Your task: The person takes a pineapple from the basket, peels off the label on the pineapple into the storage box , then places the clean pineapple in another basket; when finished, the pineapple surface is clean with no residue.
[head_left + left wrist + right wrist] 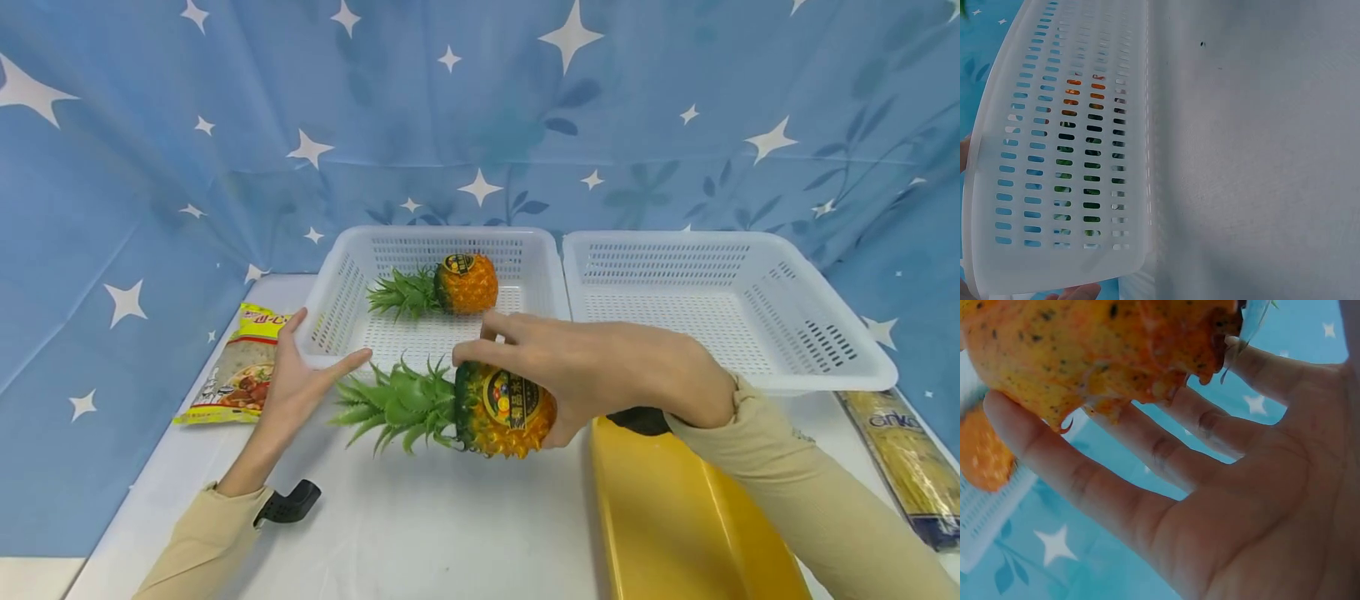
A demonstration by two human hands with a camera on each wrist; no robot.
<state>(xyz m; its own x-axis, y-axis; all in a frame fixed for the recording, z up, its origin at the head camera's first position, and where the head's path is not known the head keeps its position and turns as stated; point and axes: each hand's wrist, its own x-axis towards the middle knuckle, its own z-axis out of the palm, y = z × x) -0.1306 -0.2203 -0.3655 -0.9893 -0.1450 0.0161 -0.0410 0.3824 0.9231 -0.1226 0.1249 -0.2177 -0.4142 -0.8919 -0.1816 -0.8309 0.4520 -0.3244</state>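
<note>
Two-handed: one pineapple hung before the left plastic basket, our right hand wrapped round its body, left hand spread at the basket's corner; we judged it stiff, prickly, maybe hefty, best held by body, not crown.

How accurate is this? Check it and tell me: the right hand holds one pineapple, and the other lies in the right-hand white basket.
Not quite: the head view shows the other pineapple lying in the left-hand white basket. The right hand does hold one pineapple.
</note>
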